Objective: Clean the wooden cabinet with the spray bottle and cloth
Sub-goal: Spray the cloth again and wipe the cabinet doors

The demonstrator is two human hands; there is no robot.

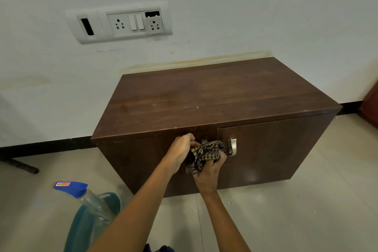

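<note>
Tiled floor [286, 221] under wooden cabinet [214, 96]; right grip [208, 172] clutches cloth [207, 152], left grip [181, 150] curled on its edge

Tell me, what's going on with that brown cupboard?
A person is cleaning the wooden cabinet. Their right hand holds a bunched checked cloth against the front, over the left door's handle. The left hand is curled right beside the cloth; whether it grips the cloth or the door is hard to tell. The spray bottle sits low on the left, with neither hand on it.
</note>
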